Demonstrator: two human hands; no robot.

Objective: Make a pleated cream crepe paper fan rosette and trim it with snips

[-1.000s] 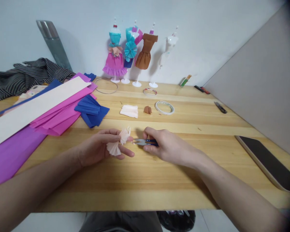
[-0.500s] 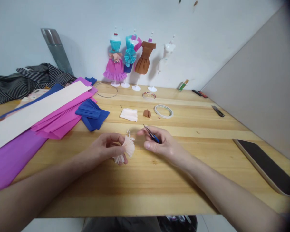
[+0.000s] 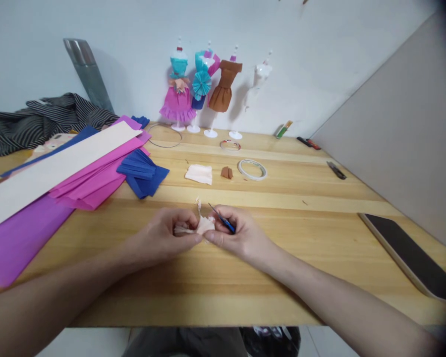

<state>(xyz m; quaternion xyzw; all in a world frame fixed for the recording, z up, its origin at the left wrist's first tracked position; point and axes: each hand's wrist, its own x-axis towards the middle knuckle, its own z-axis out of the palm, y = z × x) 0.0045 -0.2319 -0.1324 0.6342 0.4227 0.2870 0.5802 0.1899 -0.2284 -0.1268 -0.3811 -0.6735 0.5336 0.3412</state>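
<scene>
Over the front middle of the table, my left hand (image 3: 171,230) grips a pale pink piece of pleated crepe paper (image 3: 205,226). A thin twisted strand sticks up from it. My right hand (image 3: 241,232) has closed around small blue-handled snips (image 3: 228,226), their slim metal tip pointing up and left. Its thumb and fingers also touch the right edge of the paper. Much of the paper is hidden behind my fingers. Beyond my hands lie a flat pale pink paper piece (image 3: 198,174), a small brown paper scrap (image 3: 226,172) and a roll of tape (image 3: 252,169).
Long paper sheets (image 3: 63,166) and a folded blue paper (image 3: 143,173) cover the left side. Several small dress forms (image 3: 225,89) stand along the wall, some in paper clothes. A cutter (image 3: 336,170) and a dark flat tablet-like object (image 3: 409,253) lie at right.
My right hand has moved left and down, bringing the snips to the paper, and its fingers now meet it. The fanned pleats have turned and are more covered by my hands.
</scene>
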